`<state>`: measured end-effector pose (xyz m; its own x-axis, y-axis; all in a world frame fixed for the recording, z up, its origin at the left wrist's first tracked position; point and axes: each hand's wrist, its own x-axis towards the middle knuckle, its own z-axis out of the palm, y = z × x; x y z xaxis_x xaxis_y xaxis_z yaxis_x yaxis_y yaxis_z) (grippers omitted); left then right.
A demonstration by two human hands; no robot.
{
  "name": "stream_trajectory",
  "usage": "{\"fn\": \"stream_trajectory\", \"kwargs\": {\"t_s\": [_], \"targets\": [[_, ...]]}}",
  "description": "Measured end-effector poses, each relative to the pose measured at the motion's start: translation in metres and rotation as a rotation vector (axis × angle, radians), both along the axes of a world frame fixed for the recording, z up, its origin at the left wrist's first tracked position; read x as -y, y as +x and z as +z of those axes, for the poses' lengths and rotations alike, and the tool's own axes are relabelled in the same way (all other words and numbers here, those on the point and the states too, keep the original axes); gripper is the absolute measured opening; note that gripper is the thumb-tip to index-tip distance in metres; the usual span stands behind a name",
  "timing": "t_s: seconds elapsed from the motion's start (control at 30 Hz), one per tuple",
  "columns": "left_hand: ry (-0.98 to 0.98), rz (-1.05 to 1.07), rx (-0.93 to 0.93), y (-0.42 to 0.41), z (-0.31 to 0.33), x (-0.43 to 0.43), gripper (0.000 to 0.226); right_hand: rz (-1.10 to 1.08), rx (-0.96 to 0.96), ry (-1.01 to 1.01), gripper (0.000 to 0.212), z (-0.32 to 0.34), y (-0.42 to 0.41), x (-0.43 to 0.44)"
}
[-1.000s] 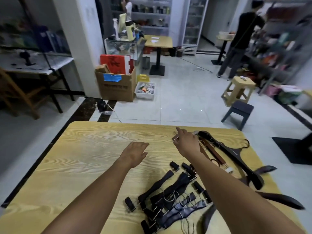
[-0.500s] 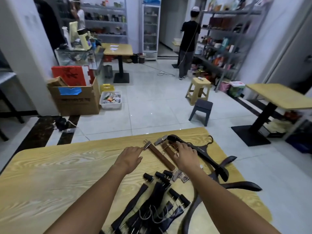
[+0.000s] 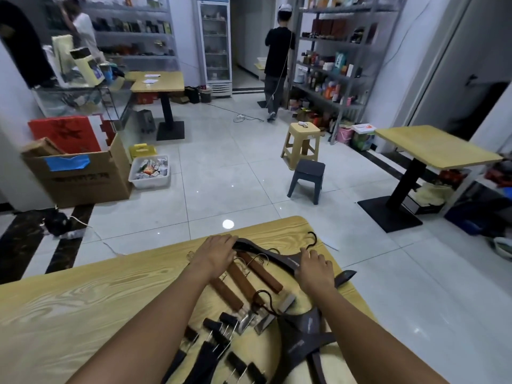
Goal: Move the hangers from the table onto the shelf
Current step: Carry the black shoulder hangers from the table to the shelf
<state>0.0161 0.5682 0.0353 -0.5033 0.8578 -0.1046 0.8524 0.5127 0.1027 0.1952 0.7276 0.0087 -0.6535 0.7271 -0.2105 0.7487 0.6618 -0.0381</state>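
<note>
Several hangers lie on the wooden table [image 3: 69, 306]. My left hand [image 3: 219, 252] rests on the left end of a dark curved hanger [image 3: 277, 259], and my right hand [image 3: 315, 268] lies over its right part near the hook. Whether the fingers grip it I cannot tell. Brown wooden clip hangers [image 3: 245, 281] lie just below that hanger between my arms. Black clip hangers [image 3: 213, 353] are piled at the near edge, and more dark curved hangers [image 3: 303, 333] lie under my right forearm. A metal shelf [image 3: 332, 59] full of goods stands across the room at the right.
On the tiled floor stand a yellow stool [image 3: 302, 142] and a grey stool [image 3: 307, 178]. A second table [image 3: 432, 151] stands at the right. A person [image 3: 277, 59] stands by the shelf. A cardboard box [image 3: 80, 173] and a white bin [image 3: 151, 173] sit at the left.
The view has swung right and down. Both hands moved onto the dark curved hanger: the left to its left end, the right from the brown hangers to its right part.
</note>
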Motion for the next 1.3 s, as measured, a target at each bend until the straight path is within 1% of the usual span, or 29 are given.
{"fn": "stream_trajectory", "kwargs": {"t_s": [0.17, 0.3, 0.4, 0.53, 0.7, 0.87, 1.03, 1.13, 1.2, 1.3], "targets": [[-0.018, -0.034, 0.017, -0.001, -0.021, -0.074, 0.049, -0.067, 0.051, -0.113, 0.059, -0.037, -0.007, -0.064], [-0.074, -0.060, -0.003, -0.001, -0.043, -0.107, 0.049, -0.074, 0.094, -0.208, 0.060, -0.070, -0.018, -0.086], [-0.117, -0.049, -0.012, -0.004, -0.058, -0.113, 0.049, -0.083, 0.112, -0.255, 0.058, -0.089, -0.025, -0.091], [-0.101, -0.027, 0.014, -0.008, -0.066, -0.111, 0.049, -0.121, 0.123, -0.319, 0.044, -0.108, -0.030, -0.091], [-0.055, 0.013, -0.002, -0.014, -0.067, -0.108, 0.047, -0.164, 0.128, -0.376, 0.043, -0.121, -0.028, -0.091], [-0.063, 0.021, -0.012, -0.004, -0.069, -0.096, 0.048, -0.168, 0.096, -0.376, 0.050, -0.113, -0.024, -0.086], [-0.009, 0.057, -0.037, 0.016, -0.058, -0.080, 0.047, -0.155, 0.050, -0.331, 0.041, -0.086, -0.020, -0.090], [0.038, 0.061, -0.070, 0.033, -0.047, -0.070, 0.046, -0.168, 0.006, -0.283, 0.043, -0.065, -0.006, -0.094], [0.035, 0.049, -0.087, 0.044, -0.041, -0.064, 0.046, -0.174, -0.017, -0.239, 0.043, -0.052, 0.003, -0.095], [0.048, 0.059, -0.126, 0.057, -0.030, -0.051, 0.046, -0.215, -0.107, -0.211, 0.043, -0.031, 0.020, -0.093]]}}
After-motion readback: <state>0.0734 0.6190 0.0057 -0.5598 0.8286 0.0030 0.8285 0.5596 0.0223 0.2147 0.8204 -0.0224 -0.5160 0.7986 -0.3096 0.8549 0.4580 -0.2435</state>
